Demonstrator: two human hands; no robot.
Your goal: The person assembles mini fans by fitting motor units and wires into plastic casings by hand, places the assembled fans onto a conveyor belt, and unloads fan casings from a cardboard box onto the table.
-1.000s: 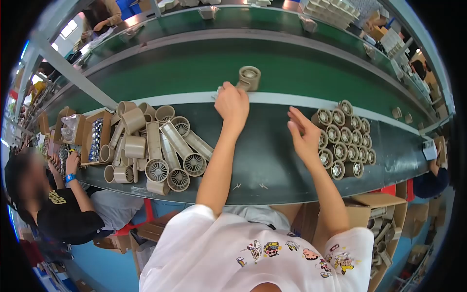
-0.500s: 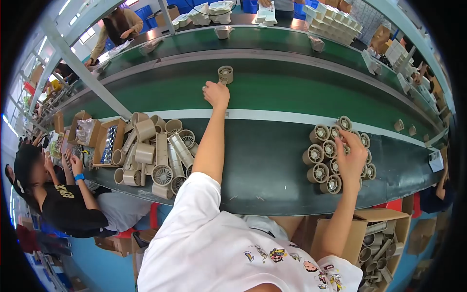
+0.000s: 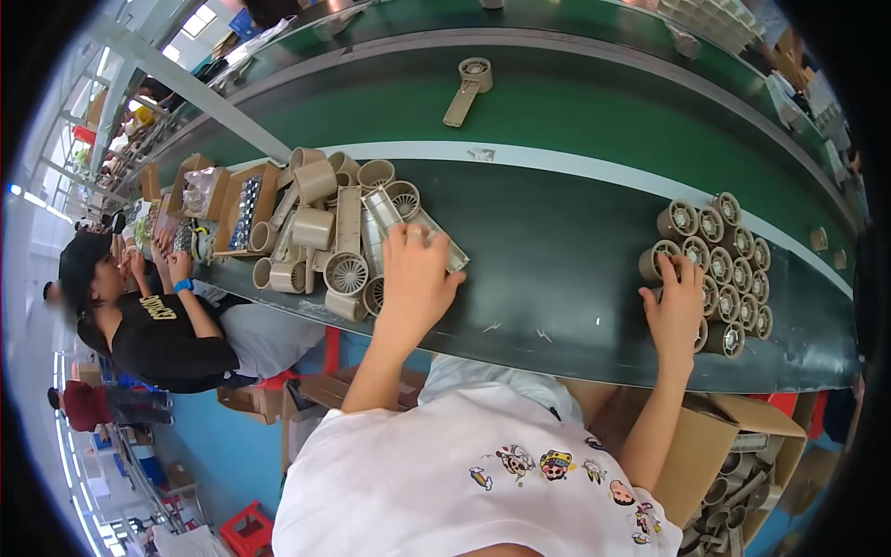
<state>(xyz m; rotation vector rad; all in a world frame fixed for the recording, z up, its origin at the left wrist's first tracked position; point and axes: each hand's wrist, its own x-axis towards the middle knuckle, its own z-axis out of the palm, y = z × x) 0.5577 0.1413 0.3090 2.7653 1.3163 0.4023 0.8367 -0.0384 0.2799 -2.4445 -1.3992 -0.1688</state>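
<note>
My left hand [image 3: 415, 286] is over the right side of a pile of beige handheld-fan housings [image 3: 314, 227]. Its fingers are apart and reach down onto a long handle piece [image 3: 445, 239]; whether it grips is partly hidden. My right hand [image 3: 676, 311] rests with spread, bent fingers on the left side of a cluster of round beige fan heads [image 3: 722, 265], touching a fan head [image 3: 659, 260]. They stand close together, open ends up. One beige fan [image 3: 470, 91], round head with a handle, lies on the green conveyor belt beyond both hands.
Open boxes hold small dark parts [image 3: 246, 213] and a clear bag [image 3: 200, 190] at left. A seated person [image 3: 162, 339] works there. A cardboard box of beige parts [image 3: 738, 487] stands below right. A metal post [image 3: 200, 88] rises by the conveyor belt [image 3: 575, 125].
My left hand has let go of the fan on the belt and come back to the housing pile. My right hand has shifted to the cluster's left side. The view has turned and tilted down.
</note>
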